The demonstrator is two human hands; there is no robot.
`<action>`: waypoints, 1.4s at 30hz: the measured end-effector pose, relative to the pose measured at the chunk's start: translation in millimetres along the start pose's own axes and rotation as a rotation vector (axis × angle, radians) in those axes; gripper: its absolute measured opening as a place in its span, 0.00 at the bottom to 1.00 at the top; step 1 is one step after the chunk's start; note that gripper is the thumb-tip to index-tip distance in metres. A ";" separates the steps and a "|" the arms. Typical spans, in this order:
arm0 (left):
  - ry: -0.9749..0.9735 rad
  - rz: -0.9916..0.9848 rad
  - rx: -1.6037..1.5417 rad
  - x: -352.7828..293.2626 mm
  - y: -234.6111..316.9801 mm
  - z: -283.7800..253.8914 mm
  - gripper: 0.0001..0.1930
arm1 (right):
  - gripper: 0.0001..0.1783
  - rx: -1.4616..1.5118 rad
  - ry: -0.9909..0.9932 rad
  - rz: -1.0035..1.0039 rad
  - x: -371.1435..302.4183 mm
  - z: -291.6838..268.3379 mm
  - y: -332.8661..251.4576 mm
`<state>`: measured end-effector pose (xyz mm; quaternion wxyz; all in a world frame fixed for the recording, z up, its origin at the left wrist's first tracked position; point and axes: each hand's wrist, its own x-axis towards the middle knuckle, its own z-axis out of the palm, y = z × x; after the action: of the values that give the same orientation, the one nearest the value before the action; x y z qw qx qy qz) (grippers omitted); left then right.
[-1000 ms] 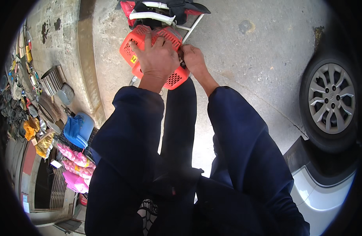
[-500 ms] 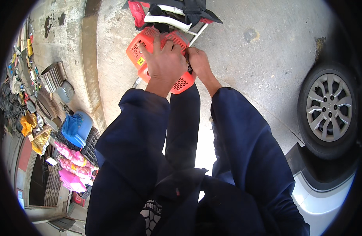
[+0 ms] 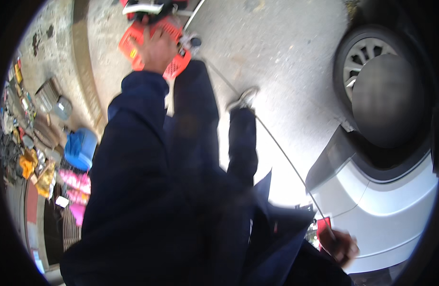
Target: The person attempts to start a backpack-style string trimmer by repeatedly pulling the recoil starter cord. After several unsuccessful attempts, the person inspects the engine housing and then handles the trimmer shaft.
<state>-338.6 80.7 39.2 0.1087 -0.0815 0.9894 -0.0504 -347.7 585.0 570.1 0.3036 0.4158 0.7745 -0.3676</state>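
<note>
An orange-cased small engine [image 3: 179, 66] sits at the upper left against a black, red and white-framed carrier [image 3: 143, 8]. My left hand [image 3: 158, 51] presses on top of its casing, fingers spread. From the engine's right side a thin pull-starter cord [image 3: 288, 161] runs taut down to the lower right, passing near my shoe [image 3: 245, 97]. There my right hand [image 3: 342, 249] is closed on the cord's end, blurred by motion. The fingers hide any handle.
A silver car with a dark wheel [image 3: 343, 62] stands on the right; a blurred grey disc covers part of the wheel. Along the left wall are a blue tub [image 3: 81, 150], pink bags [image 3: 75, 180], a ribbed metal bin [image 3: 47, 97] and assorted clutter.
My right hand has moved from the engine's side far down to the lower right, drawing out the cord. The left hand stays on the casing. The whole view has shifted.
</note>
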 end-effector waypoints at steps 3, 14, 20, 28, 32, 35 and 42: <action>-0.070 -0.022 0.080 11.7 2.6 -4.0 0.15 | 0.18 0.766 -0.301 -0.066 19.7 -31.2 18.2; -0.121 -0.074 0.023 17.4 2.2 -5.6 0.17 | 0.27 0.297 -0.816 -0.308 325.9 589.8 32.9; -0.071 -0.071 0.015 15.4 0.8 -2.7 0.16 | 0.26 -0.050 -0.633 -0.337 347.4 632.9 21.3; -0.080 -0.077 0.036 17.0 1.3 -1.9 0.16 | 0.28 -0.256 -0.600 -0.355 345.3 635.5 11.5; -0.080 -0.082 0.023 18.3 2.8 -2.8 0.16 | 0.27 -0.274 -0.563 -0.471 349.0 644.1 15.3; -0.104 -0.082 0.039 19.1 2.5 -4.6 0.16 | 0.24 -0.391 -0.577 -0.513 350.2 650.9 11.1; -0.015 -0.071 0.014 14.4 -1.6 -10.1 0.15 | 0.17 -0.258 -0.607 -0.913 206.5 392.0 13.3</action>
<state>-354.5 77.5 46.2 0.1147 -0.1162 0.9847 -0.0604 -368.6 354.8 191.9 0.3714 -0.1264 0.7924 -0.4671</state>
